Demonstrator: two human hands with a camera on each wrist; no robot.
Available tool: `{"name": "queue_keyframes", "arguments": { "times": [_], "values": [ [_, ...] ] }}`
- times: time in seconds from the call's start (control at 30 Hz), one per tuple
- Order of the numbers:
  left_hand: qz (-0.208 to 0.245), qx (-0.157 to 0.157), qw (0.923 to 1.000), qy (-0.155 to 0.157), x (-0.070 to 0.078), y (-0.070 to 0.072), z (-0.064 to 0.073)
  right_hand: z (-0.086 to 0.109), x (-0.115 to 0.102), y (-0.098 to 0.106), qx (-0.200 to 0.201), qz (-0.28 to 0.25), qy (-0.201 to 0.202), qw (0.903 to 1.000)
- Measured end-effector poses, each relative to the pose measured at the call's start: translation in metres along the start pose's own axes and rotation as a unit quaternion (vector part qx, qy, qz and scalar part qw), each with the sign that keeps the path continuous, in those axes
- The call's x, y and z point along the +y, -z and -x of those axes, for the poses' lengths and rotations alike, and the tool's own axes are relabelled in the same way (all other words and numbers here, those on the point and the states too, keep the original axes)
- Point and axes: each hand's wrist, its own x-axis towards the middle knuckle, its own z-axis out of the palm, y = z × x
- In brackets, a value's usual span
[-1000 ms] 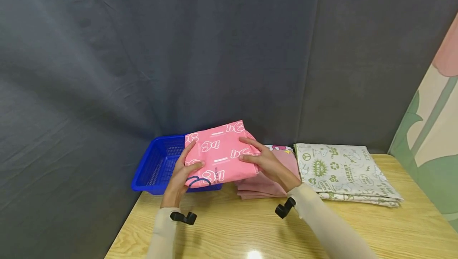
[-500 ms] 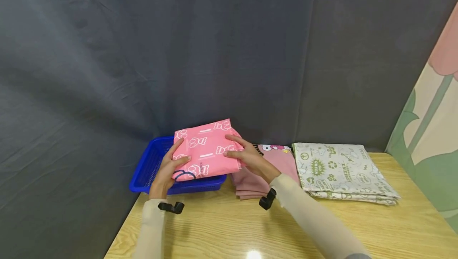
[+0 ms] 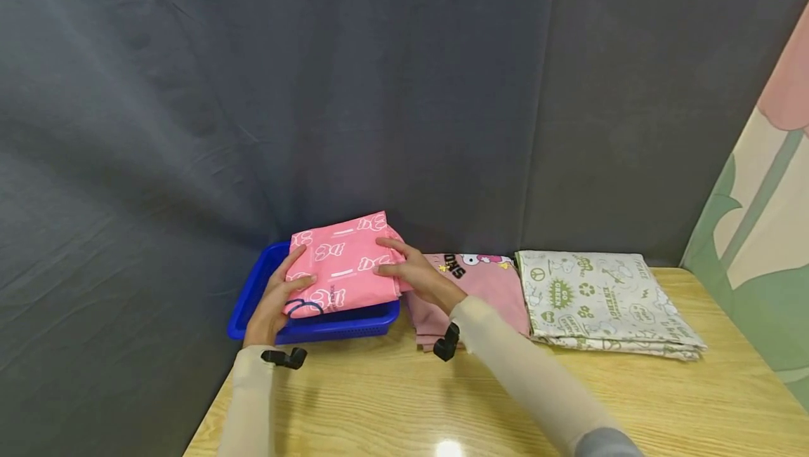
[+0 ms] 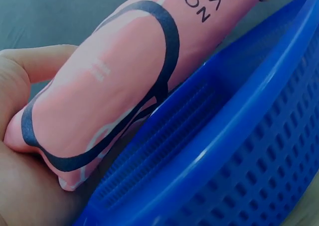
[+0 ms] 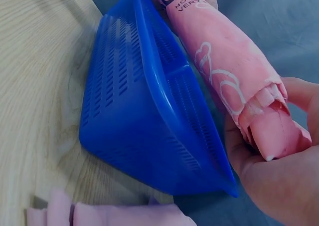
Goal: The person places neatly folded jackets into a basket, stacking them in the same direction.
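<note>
A folded pink cloth (image 3: 341, 260) with white printed figures and a dark looped line is held in the air over the blue plastic basket (image 3: 249, 306). My left hand (image 3: 270, 302) grips its left end; the left wrist view shows the rounded pink fold (image 4: 109, 91) pinched there, above the basket's rim. My right hand (image 3: 417, 276) grips the opposite end, where the right wrist view shows bunched inner layers (image 5: 274, 131). Both thumbs lie on the upper face in the head view. Fingers under the cloth are mostly hidden.
Right of the basket, a folded dusty-pink cloth (image 3: 487, 292) with a cartoon print lies on the wooden table (image 3: 379, 401). Beside it is a folded white cloth (image 3: 607, 302) with green prints. A dark curtain (image 3: 404, 92) hangs behind; a painted wall (image 3: 758, 232) borders the right.
Both hands have carried the pink cloth leftward, from the basket's right part to over its middle. More of the dusty-pink cloth's print now shows. The grip looks the same.
</note>
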Motion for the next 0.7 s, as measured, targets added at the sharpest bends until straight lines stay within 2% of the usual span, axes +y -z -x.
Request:
{"name": "queue_keyframes", "arguments": {
  "times": [0.2, 0.43, 0.7],
  "values": [
    [-0.014, 0.007, 0.9999, 0.007, -0.003, 0.014, -0.004, -0.007, 0.000, -0.010, 0.000, 0.046, -0.003, 0.9990],
    [-0.036, 0.021, 0.9991, 0.004, -0.010, 0.029, -0.008, -0.015, 0.004, -0.025, -0.007, 0.053, -0.003, 0.9986],
    [-0.083, 0.050, 0.9952, 0.010, -0.015, 0.036, -0.013, -0.019, 0.013, -0.036, 0.000, 0.079, 0.001, 0.9969]
  ]
}}
